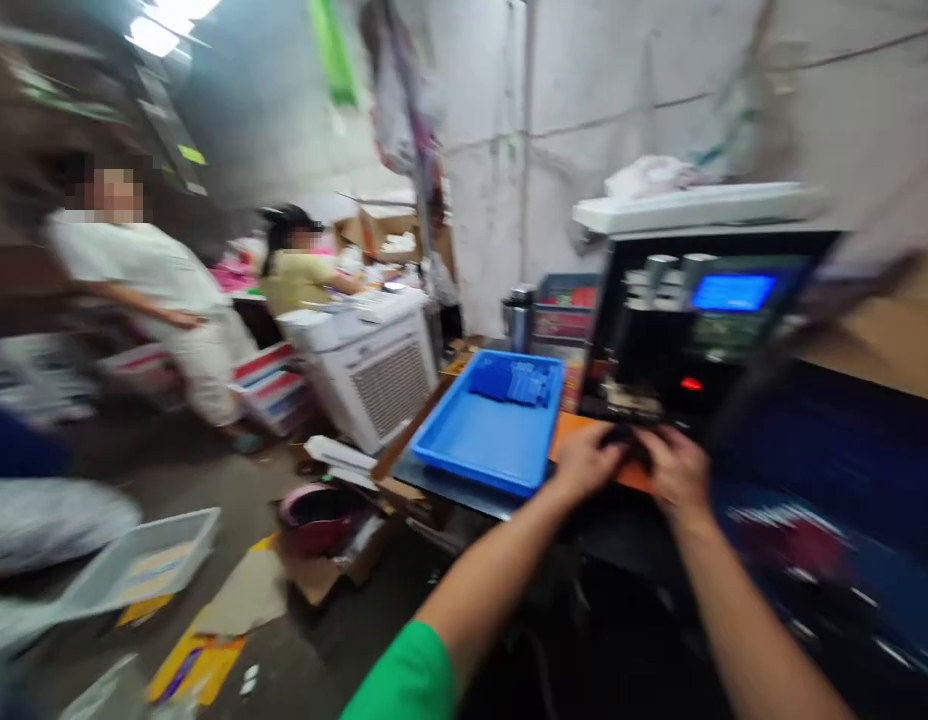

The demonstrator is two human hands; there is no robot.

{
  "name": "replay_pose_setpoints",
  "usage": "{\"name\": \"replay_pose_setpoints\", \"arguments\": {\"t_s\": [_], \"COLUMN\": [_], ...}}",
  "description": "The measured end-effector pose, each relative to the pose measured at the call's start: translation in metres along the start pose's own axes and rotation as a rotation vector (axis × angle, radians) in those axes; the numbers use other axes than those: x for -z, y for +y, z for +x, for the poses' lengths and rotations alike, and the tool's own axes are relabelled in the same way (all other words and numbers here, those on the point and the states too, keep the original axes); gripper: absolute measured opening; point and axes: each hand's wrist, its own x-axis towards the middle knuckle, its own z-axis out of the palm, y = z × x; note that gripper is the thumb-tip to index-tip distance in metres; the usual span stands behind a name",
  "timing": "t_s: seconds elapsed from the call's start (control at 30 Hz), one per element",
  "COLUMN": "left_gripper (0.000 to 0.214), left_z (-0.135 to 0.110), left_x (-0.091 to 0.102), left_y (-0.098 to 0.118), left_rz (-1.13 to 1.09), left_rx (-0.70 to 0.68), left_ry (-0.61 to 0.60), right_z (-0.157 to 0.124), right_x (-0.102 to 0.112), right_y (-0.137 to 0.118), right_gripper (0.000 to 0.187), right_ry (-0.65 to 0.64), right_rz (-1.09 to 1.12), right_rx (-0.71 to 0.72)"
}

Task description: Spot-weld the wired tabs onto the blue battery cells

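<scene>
My left hand [590,460] and my right hand [678,468] meet at the front of a black machine [659,350] with a lit blue screen [734,292]. Between their fingertips is a small dark piece [627,436], blurred, and both hands look closed on its edges. Beneath them lies an orange sheet [573,432] on the work surface. Left of my left hand stands a blue plastic tray [479,445], with small flat blue pieces [513,382] lined up at its far end.
A metal flask [519,320] and a crate [565,305] stand behind the tray. Beyond is a white air cooler [389,375]. One person [160,280] stands at the left; another person [299,275] is near a loaded table. Boxes, a pale basket [145,570] and cardboard lie on the floor.
</scene>
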Motion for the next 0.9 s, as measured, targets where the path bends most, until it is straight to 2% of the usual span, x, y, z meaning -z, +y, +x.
{"name": "replay_pose_setpoints", "arguments": {"t_s": [0.07,0.2,0.4,0.63,0.9], "left_gripper": [0.028,0.027,0.029,0.027,0.023], "left_z": [0.012,0.030,0.029,0.032,0.033], "left_x": [0.000,-0.002,-0.001,-0.002,-0.002], "left_y": [-0.004,-0.013,-0.011,-0.012,-0.012], "left_rz": [-0.041,-0.122,-0.124,-0.041,-0.058], "left_rx": [-0.032,-0.068,-0.065,-0.106,-0.101], "left_ry": [0.009,0.001,0.022,0.003,0.010], "right_z": [0.011,0.029,0.029,0.030,0.031], "right_x": [-0.001,-0.003,-0.006,-0.006,-0.006], "right_y": [0.021,0.049,0.045,0.045,0.044], "right_gripper": [0.035,0.035,0.036,0.031,0.026], "right_ry": [0.027,0.009,0.006,-0.020,-0.033], "right_rz": [-0.030,0.108,0.132,0.119,0.058], "right_rx": [-0.044,-0.093,-0.112,-0.063,-0.033]}}
